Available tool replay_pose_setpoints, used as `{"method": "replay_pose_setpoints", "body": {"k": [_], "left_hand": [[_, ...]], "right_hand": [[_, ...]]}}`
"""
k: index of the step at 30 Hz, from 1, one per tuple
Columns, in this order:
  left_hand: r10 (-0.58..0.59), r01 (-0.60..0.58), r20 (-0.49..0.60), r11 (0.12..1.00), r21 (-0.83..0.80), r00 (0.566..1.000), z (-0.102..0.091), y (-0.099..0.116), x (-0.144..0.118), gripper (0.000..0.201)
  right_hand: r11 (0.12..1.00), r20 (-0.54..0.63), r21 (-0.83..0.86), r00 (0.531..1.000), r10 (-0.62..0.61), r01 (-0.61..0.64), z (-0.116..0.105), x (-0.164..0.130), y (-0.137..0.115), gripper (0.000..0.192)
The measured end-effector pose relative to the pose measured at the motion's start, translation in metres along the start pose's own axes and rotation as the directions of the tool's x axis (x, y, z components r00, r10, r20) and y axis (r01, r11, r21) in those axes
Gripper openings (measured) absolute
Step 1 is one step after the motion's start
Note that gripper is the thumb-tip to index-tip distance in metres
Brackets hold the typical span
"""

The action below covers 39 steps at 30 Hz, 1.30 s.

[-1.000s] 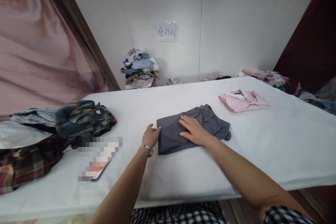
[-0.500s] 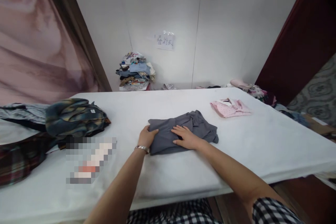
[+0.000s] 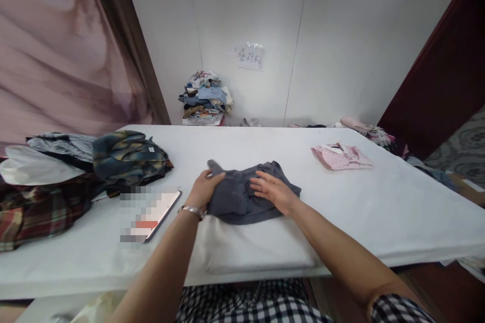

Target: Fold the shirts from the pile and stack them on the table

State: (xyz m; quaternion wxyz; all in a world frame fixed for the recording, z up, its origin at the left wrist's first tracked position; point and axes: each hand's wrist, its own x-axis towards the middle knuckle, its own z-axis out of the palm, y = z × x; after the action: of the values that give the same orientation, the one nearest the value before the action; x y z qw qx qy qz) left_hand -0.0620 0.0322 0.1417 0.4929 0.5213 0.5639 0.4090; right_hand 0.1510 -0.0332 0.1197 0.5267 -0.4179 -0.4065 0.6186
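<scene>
Matt, creased cloth in the grey garment [image 3: 231, 202]; smooth fabric over the table [image 3: 397, 212]; shiny metal around the bracelet [image 3: 192, 210]; satin-like sheen across the pink curtain [image 3: 56, 60].

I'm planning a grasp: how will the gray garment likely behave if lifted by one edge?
Probably floppy: the gray garment wrinkles and bends beside the left hand. It looks light, being thin cloth in low layers. Its loose folds may slip open.
</scene>
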Motion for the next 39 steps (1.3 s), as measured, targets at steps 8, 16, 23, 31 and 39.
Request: {"method": "replay_pose_setpoints", "body": {"k": [8,16,23,31,39], "left_hand": [[0.197,-0.200,0.199,0.980,-0.005,0.960,0.082,-0.004,-0.004,0.042],[0.407,-0.435,0.156,0.828,0.354,0.900,0.083,-0.069,-0.011,0.045],[0.475,-0.597,0.362,0.631,0.496,0.802,0.090,-0.086,-0.015,0.050],[0.476,-0.588,0.346,0.630,0.507,0.809,0.091,-0.085,-0.012,0.048],[0.523,-0.581,0.254,0.714,0.390,0.813,0.087,-0.091,0.001,0.049]], "right_hand": [[0.981,-0.311,0.057,0.931,0.192,-0.184,-0.072,-0.010,-0.013,0.062],[0.898,-0.414,-0.429,0.905,-0.099,-0.098,-0.093,0.017,0.002,0.067],[0.454,-0.383,-0.854,0.898,-0.216,-0.255,-0.119,0.028,0.008,0.046],[0.765,-0.561,-0.538,0.828,-0.011,-0.354,-0.115,0.023,-0.007,0.053],[0.872,-0.327,0.028,0.820,0.470,-0.488,-0.105,0.026,-0.017,0.037]]}}
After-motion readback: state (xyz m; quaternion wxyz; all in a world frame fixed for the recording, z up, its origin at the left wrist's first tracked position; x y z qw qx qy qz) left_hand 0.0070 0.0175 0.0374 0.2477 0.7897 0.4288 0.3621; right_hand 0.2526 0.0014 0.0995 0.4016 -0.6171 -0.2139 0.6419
